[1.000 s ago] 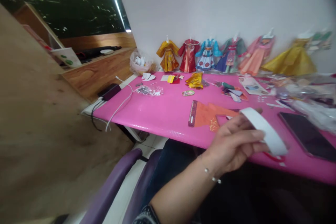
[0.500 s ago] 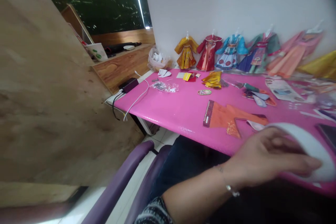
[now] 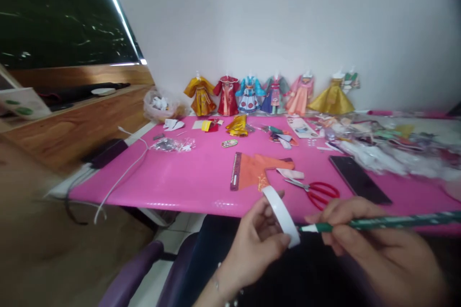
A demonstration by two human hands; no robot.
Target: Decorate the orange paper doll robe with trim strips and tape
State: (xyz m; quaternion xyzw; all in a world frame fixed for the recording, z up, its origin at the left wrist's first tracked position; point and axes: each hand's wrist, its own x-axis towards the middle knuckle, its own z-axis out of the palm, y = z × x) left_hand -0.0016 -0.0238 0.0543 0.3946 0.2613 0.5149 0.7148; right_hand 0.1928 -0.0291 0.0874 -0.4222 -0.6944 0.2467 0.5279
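Note:
My left hand (image 3: 248, 249) is closed on a white roll of tape (image 3: 284, 218), its fingers and thumb gripping the ring at the table's front edge. In my right hand (image 3: 382, 249) is a green patterned pen (image 3: 410, 220), pinched near its white tip. That tip points left at the tape and is close to it; whether they touch I cannot tell. Beyond my hands, an orange doll garment piece (image 3: 250, 170) lies flat on the pink table (image 3: 173, 172). Red-handled scissors (image 3: 322, 189) rest beside it, blades pointing left.
A black phone (image 3: 356, 177) lies right of the scissors. Several doll dresses (image 3: 251, 96) stand along the wall. Plastic-wrapped pieces (image 3: 389, 153) pile up at the right, and a clear bag (image 3: 158, 105) sits at the back left. A white cable (image 3: 122, 172) crosses the left edge.
The view has swung right. The tape roll in my left hand now appears further left and turned more edge-on. My right hand with the green pen has come into view, as have the scissors.

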